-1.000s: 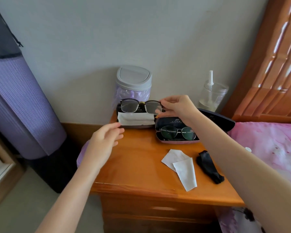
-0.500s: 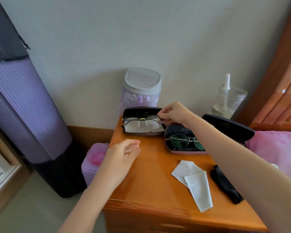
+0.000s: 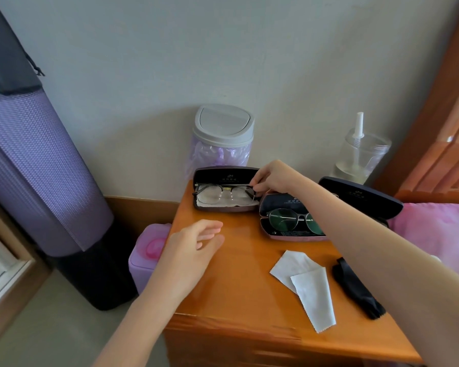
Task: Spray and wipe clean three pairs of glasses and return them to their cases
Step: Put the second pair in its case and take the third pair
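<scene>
Black-framed glasses [image 3: 223, 193] lie on a white cloth inside the open left case [image 3: 224, 174] at the back of the wooden nightstand [image 3: 239, 250]. My right hand [image 3: 273, 177] pinches their right end. My left hand [image 3: 194, 247] hovers open and empty above the nightstand's left front. A second open case [image 3: 281, 235] beside it holds round metal glasses [image 3: 294, 219]. A third dark case [image 3: 361, 196] shows behind my right forearm, its contents hidden. Two white wipes [image 3: 306, 283] and a black cloth [image 3: 355, 287] lie near the front. The spray bottle [image 3: 359, 154] stands at the back right.
A small grey-lidded bin [image 3: 223, 133] stands against the wall behind the left case. A pink-lidded bin [image 3: 149, 247] sits on the floor left of the nightstand, next to a rolled purple mat [image 3: 37, 168]. A pink-covered bed [image 3: 435, 229] and wooden headboard [image 3: 440, 115] are at right.
My right hand has lowered the black-framed glasses from above the left case down onto the cloth inside it. My left hand drew back from the case toward the front left.
</scene>
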`<action>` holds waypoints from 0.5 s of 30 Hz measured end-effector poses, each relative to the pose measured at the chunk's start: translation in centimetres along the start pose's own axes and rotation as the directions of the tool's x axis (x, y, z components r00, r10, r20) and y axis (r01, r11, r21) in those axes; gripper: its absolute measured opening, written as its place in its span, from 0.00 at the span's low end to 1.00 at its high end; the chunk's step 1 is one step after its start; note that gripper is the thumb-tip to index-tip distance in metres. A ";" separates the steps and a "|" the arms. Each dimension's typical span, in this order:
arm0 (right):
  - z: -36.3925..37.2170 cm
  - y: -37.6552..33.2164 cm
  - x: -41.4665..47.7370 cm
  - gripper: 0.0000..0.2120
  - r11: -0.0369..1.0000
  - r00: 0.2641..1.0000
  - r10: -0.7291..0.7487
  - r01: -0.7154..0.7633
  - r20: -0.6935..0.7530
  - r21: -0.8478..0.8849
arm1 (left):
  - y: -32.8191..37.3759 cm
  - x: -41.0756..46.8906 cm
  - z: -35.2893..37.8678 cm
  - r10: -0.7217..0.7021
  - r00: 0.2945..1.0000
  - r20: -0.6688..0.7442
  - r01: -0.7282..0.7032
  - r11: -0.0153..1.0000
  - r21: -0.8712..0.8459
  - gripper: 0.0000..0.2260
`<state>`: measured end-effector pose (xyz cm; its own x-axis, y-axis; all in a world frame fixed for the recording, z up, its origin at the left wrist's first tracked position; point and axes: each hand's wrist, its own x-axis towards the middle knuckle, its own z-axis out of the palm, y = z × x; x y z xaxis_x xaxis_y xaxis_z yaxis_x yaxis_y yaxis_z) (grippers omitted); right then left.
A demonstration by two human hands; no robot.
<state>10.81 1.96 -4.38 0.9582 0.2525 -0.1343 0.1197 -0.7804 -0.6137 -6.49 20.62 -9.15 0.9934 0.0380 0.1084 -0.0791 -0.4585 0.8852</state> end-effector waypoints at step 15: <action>-0.7 0.4 0.0 0.09 0.995 0.999 -0.044 0.045 0.021 -0.089 | 0.0 0.0 -0.1 0.022 0.999 -0.023 -0.021 0.998 0.055 0.12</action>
<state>11.04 1.31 -4.10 0.9464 0.2983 -0.1238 0.1856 -0.8160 -0.5474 -6.52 20.69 -9.15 0.9892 0.0486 0.1383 -0.0948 -0.5074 0.8565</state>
